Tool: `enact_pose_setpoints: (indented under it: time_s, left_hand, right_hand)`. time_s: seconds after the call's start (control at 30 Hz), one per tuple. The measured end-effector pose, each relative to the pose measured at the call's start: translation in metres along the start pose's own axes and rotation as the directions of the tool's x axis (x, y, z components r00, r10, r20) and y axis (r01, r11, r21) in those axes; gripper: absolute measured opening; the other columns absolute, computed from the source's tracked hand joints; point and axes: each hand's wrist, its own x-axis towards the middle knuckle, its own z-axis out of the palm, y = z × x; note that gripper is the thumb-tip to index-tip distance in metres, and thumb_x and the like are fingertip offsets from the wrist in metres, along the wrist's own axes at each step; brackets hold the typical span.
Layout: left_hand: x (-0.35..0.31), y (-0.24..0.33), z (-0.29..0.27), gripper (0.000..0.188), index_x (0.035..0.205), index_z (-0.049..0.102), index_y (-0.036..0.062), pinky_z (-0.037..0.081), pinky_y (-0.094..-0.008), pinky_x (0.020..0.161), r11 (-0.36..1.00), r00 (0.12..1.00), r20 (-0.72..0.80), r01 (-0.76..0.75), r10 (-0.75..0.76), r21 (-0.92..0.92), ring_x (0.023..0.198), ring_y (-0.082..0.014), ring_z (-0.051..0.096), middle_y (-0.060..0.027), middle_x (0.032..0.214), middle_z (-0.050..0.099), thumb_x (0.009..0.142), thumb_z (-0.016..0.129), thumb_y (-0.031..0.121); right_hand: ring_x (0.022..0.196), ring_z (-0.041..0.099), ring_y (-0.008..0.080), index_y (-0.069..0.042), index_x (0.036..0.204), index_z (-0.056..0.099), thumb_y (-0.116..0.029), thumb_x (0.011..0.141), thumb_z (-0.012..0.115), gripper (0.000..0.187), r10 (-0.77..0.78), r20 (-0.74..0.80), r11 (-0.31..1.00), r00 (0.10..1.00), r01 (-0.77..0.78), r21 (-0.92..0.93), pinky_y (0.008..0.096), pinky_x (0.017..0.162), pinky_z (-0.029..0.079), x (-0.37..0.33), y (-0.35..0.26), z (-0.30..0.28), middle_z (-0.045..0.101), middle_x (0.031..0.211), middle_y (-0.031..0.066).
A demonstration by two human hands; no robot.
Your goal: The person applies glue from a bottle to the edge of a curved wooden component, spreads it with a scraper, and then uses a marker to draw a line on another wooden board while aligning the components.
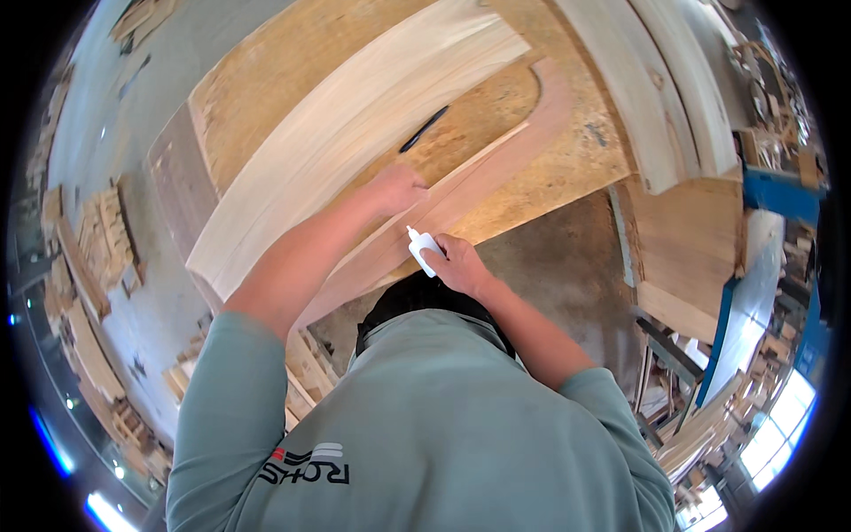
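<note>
My right hand point(459, 264) is wrapped round a small white squeeze bottle point(420, 248), tilted with its narrow nozzle pointing up and to the left. The nozzle is close to a long, reddish-brown wooden piece point(470, 191) with a hooked far end, lying on the worktable point(596, 151). My left hand point(397, 189) is closed, its fingertips at the far edge of that piece. Whatever its fingers pinch, if anything, is hidden. Beyond the left hand lies a wide, pale, curved board point(346, 129). A black pen point(424, 129) rests between the board and the wooden piece.
Long pale planks point(651, 97) lie to the right of the table, above a wooden panel point(683, 230). Blue metal frame parts point(780, 193) stand at the far right. Stacked wood offcuts point(106, 235) lie on the concrete floor at the left.
</note>
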Motion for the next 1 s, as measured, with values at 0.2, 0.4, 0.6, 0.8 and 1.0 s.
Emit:
enact_pose_setpoints:
  time_s: [0.2, 0.4, 0.6, 0.8, 1.0]
  left_hand:
    - [-0.009, -0.01, 0.008, 0.028, 0.098, 0.073, 0.0013, 0.051, -0.0424, 0.071, 0.997, 0.998, -0.033, 0.044, -0.046, -0.057, 0.077, -0.0317, 0.067, -0.0219, 0.087, 0.07, 0.088, 0.065, 0.026]
    - [-0.007, 0.0, 0.004, 0.028, 0.103, 0.073, 0.0024, 0.051, -0.0429, 0.075, 0.998, 0.999, 0.011, 0.038, -0.038, -0.047, 0.082, -0.03, 0.068, -0.0206, 0.091, 0.071, 0.09, 0.067, 0.027]
    - [-0.003, 0.006, 0.003, 0.027, 0.107, 0.075, 0.0058, 0.052, -0.0415, 0.079, 0.992, 0.993, 0.022, 0.114, -0.113, -0.062, 0.088, -0.0306, 0.069, -0.0181, 0.095, 0.073, 0.092, 0.066, 0.027]
    - [-0.006, 0.003, 0.008, 0.028, 0.108, 0.075, 0.0056, 0.052, -0.0414, 0.08, 0.995, 0.996, 0.002, 0.09, -0.09, -0.052, 0.088, -0.0296, 0.069, -0.0183, 0.095, 0.073, 0.093, 0.066, 0.027]
    - [-0.004, 0.002, 0.006, 0.027, 0.107, 0.076, 0.0067, 0.052, -0.0415, 0.079, 0.998, 0.998, 0.008, 0.064, -0.064, 0.018, 0.087, -0.0299, 0.069, -0.0185, 0.095, 0.073, 0.093, 0.066, 0.028]
  right_hand:
    - [0.086, 0.066, 0.0433, 0.004, 0.101, 0.064, -0.031, 0.089, 0.062, 0.037, -0.128, 0.264, 0.99, 0.956, 0.139, -0.023, 0.0481, 0.077, 0.052, -0.016, -0.026, 0.056, 0.067, 0.092, 0.0263]
    - [0.087, 0.066, 0.0424, 0.004, 0.1, 0.065, -0.031, 0.088, 0.062, 0.037, -0.124, 0.371, 0.982, 0.92, 0.166, -0.085, 0.0495, 0.078, 0.052, -0.016, -0.022, 0.127, 0.067, 0.093, 0.0272]
    - [0.086, 0.067, 0.042, 0.005, 0.1, 0.066, -0.029, 0.088, 0.062, 0.036, -0.085, 0.398, 0.978, 0.914, 0.153, -0.141, 0.05, 0.08, 0.053, -0.01, -0.031, 0.177, 0.069, 0.091, 0.0262]
    - [0.089, 0.068, 0.0422, 0.007, 0.105, 0.067, -0.028, 0.088, 0.062, 0.04, 0.009, 0.411, 0.977, 0.912, 0.08, -0.199, 0.0489, 0.083, 0.054, -0.012, -0.034, 0.202, 0.069, 0.094, 0.0277]
    - [0.085, 0.068, 0.0433, 0.006, 0.098, 0.068, -0.032, 0.089, 0.061, 0.04, -0.004, 0.371, 0.984, 0.929, 0.07, -0.165, 0.049, 0.08, 0.053, -0.003, -0.026, 0.223, 0.069, 0.091, 0.0284]
